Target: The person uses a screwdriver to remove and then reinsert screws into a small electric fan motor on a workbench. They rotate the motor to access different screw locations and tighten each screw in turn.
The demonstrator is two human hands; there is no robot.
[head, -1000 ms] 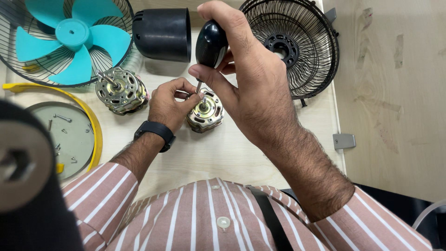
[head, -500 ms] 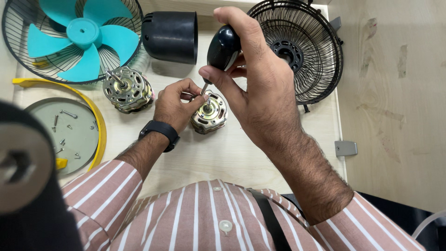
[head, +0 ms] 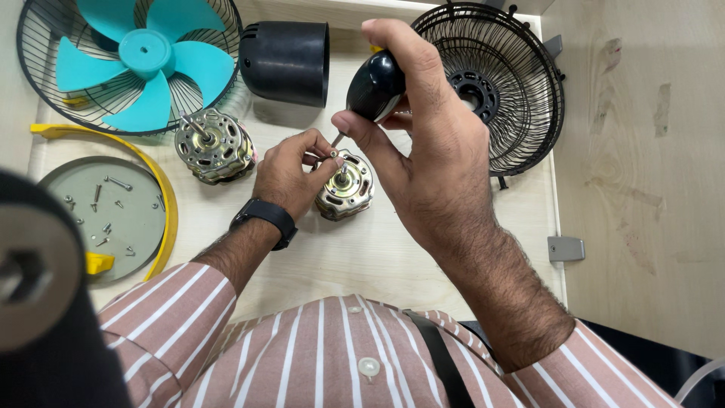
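Hands on a ribbed metal motor (head: 346, 187), pale wooden worktop (head: 362, 257).
Right hand (head: 423, 143) grasps glossy black screwdriver handle (head: 375, 85); left hand (head: 291, 172) pinches a small screw at the tip.

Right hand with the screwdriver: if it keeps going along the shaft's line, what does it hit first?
The right hand aims the screwdriver down-left. First in line looks like the fan motor held by the left hand, near the left fingers; depth is hard to judge from overhead.
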